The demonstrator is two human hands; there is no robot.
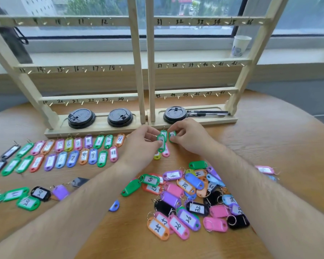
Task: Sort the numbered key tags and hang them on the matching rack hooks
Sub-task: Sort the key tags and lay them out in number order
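A wooden rack (138, 71) with numbered hooks stands at the table's back; no tags hang on it. Two rows of coloured numbered key tags (67, 152) lie sorted on the left in front of the rack. A loose pile of mixed tags (191, 199) lies at the front right. My left hand (140, 141) pinches a green tag (161, 143) just before the rack's base. My right hand (187, 137) pinches a second green tag (172, 135) right beside it. A pink tag (166, 152) and a yellow one (157, 156) lie under my hands.
Three black cup lids (81, 117) and pens (208, 113) sit in the rack's base tray. A paper cup (240, 45) stands on the window sill behind. More tags lie at the front left (24, 199) and one pink tag at the far right (264, 169).
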